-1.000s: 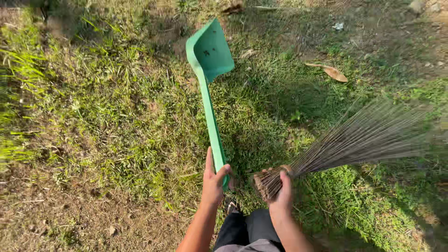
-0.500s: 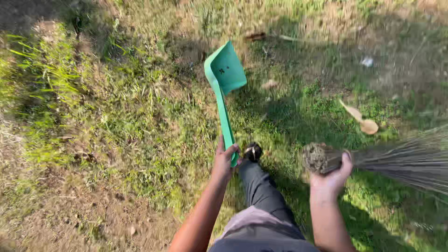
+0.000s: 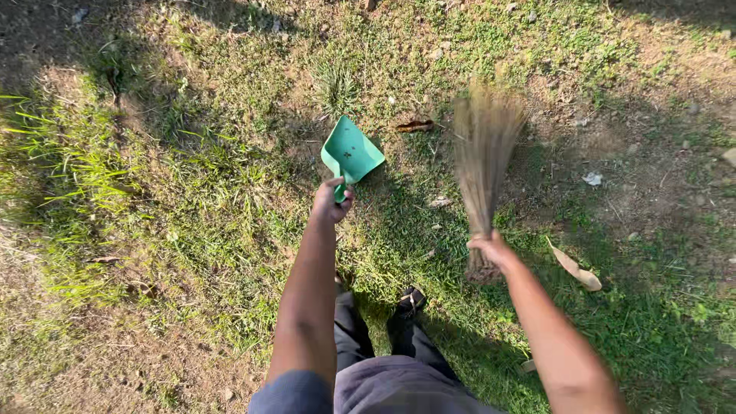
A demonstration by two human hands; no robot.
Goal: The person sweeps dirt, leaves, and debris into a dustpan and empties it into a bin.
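Note:
My left hand (image 3: 331,201) grips the handle of a green plastic dustpan (image 3: 350,154), whose scoop points away from me over the grass. My right hand (image 3: 491,248) is closed around the bound end of a stick broom (image 3: 482,157). The broom's thin brown bristles fan upward and are blurred by motion. A dark dry leaf (image 3: 415,125) lies on the grass between the dustpan and the bristles. My legs and a black shoe (image 3: 410,299) show below the hands.
Patchy grass (image 3: 192,192) covers the ground, with bare dirt (image 3: 667,115) at right and lower left. A tan dry leaf (image 3: 576,268) lies right of my right hand. A small white scrap (image 3: 593,179) sits farther right. Tall grass blades grow at left.
The broom has swung from pointing right to pointing up and away. The dustpan handle looks shorter as the pan came nearer my hand. I stepped forward; the view shifted.

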